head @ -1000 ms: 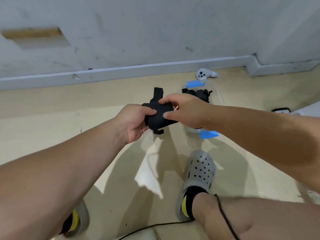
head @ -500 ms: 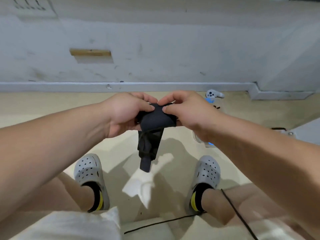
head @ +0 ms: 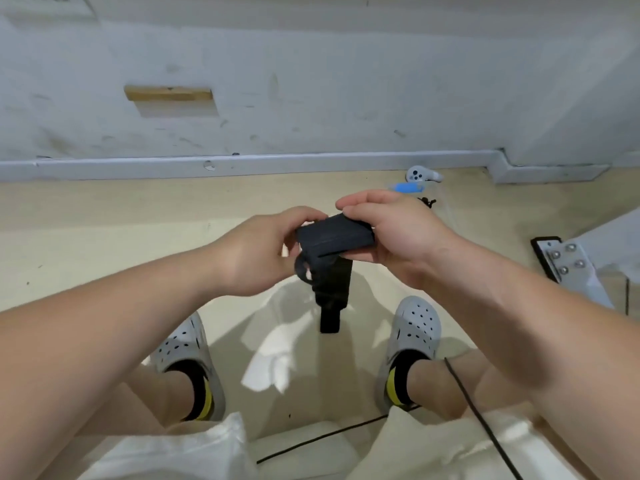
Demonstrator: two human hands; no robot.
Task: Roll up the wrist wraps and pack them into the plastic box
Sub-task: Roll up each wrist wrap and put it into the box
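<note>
Gripping the partly rolled black wrist wrap (head: 334, 237) in mid-air, both hands are curling round the roll: left hand (head: 263, 251) is holding its left end, right hand (head: 391, 230) is pinching its right end. Its loose tail is hanging straight down. The plastic box (head: 406, 187) is sitting on the floor (head: 104, 237) beyond the right hand, mostly hidden.
</note>
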